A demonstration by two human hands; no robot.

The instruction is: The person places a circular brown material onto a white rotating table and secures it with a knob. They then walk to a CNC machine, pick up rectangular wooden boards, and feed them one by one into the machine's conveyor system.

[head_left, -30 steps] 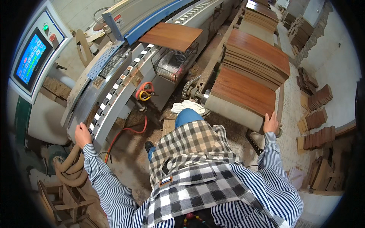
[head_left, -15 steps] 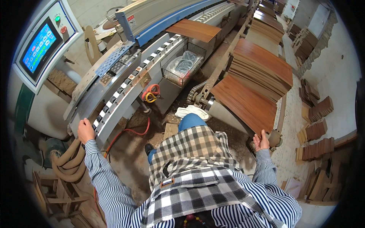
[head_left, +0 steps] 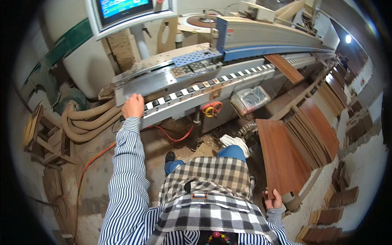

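My left hand [head_left: 133, 106] rests at the near end of the machine's feed rail [head_left: 196, 87], its fingers curled together; what lies under them is hidden. Beside it is the bare metal infeed table [head_left: 149, 83]. Low on the right, my right hand [head_left: 272, 200] grips the near lower corner of a reddish-brown wood-grain board [head_left: 281, 157], fingertips on its face. That board leans at the front of a row of similar boards [head_left: 304, 136] standing close together. Another such board [head_left: 286, 68] lies across the machine's feed rail further along.
A wire basket [head_left: 250, 100] with plastic-wrapped contents hangs on the machine's side, near orange-and-yellow-handled scissors [head_left: 212, 109]. A control screen [head_left: 124, 8] stands at upper left. Ribbed hoses [head_left: 77, 130] and a red hose [head_left: 175, 139] run low. White cloth [head_left: 234, 143] lies beyond my knee.
My view has swung to the right and tilted up. The right hand has closed on the front board's corner, where before it was open beside it. The left hand stays at the rail's end.
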